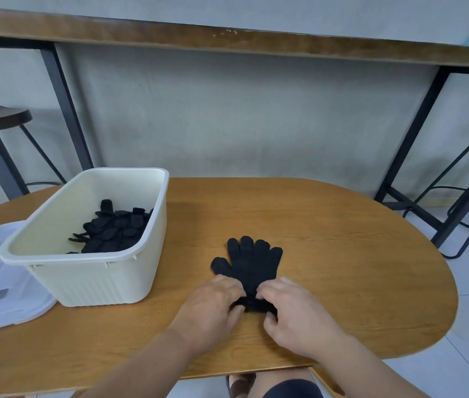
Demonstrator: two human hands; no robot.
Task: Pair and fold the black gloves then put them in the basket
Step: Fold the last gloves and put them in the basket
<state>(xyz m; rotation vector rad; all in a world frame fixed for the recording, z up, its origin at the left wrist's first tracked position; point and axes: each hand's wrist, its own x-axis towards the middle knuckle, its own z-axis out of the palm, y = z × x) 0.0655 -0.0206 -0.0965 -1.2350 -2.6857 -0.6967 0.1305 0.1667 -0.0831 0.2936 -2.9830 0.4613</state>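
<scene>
Left hand (213, 308) and right hand (299, 314) pinch flat black gloves' (252, 262) cuff

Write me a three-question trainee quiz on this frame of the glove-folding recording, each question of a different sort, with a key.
1. True or false: the cream basket already holds black gloves.
2. Which part of the black glove on the table do the left hand and right hand grip? A) fingertips B) cuff end C) thumb
3. Fill in: the translucent lid lies to the ___ of the basket as the camera sees it.

Key: 1 true; 2 B; 3 left.
</scene>
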